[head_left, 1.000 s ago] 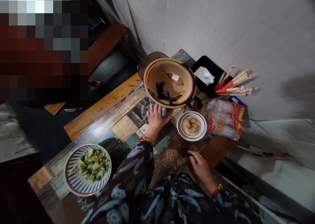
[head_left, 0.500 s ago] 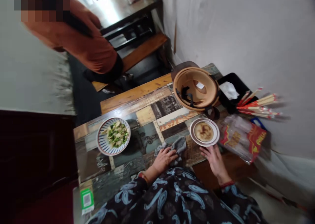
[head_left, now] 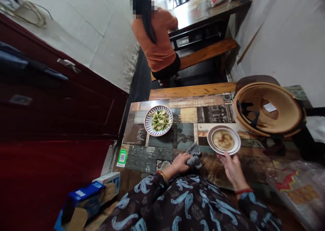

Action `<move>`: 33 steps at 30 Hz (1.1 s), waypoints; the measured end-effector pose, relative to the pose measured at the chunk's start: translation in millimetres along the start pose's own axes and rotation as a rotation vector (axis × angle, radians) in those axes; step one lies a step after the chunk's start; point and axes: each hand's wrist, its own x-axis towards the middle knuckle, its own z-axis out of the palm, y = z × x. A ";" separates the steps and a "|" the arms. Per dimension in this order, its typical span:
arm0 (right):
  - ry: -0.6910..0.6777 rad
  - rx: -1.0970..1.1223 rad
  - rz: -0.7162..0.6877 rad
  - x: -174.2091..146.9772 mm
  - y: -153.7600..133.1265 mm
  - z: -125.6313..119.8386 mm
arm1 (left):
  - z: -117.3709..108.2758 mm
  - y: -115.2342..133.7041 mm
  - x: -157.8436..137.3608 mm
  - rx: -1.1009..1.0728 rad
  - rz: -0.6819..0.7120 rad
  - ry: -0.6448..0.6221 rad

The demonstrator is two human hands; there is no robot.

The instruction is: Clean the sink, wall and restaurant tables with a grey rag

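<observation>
My left hand presses a crumpled grey cloth against the near edge of the patchwork-printed table. My right hand has its fingers at the near rim of the small white plate, which carries a round flatbread. A blue-striped bowl of chopped greens stands further left on the table. An upturned tan helmet with black straps sits at the far right.
A person in an orange top sits on a wooden bench at another table beyond. A dark red cabinet runs along the left. A green QR sticker marks the table corner. Boxes lie lower left; a red plastic packet lower right.
My left hand dragged the cloth from under the helmet back to the near edge. My right hand moved up to the flatbread plate. The view swung left.
</observation>
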 end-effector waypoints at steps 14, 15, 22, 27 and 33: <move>-0.245 -0.359 -0.300 -32.2 22.0 55.3 | -0.4 91.0 44.6 -0.983 -0.105 -0.088; -0.194 -0.355 -0.320 -33.9 17.4 47.2 | 0.5 105.9 46.5 -1.065 -0.125 -0.210; 0.233 -0.763 -0.582 -9.7 -42.5 -33.6 | -16.2 125.7 52.0 -0.745 -0.056 -0.453; 0.109 -1.495 -0.595 16.1 -25.7 -35.6 | -37.4 69.4 19.8 -0.555 -0.183 -0.274; 0.208 -1.666 -0.541 72.9 -40.1 -42.6 | -42.6 8.0 -29.9 -0.689 -0.340 -0.005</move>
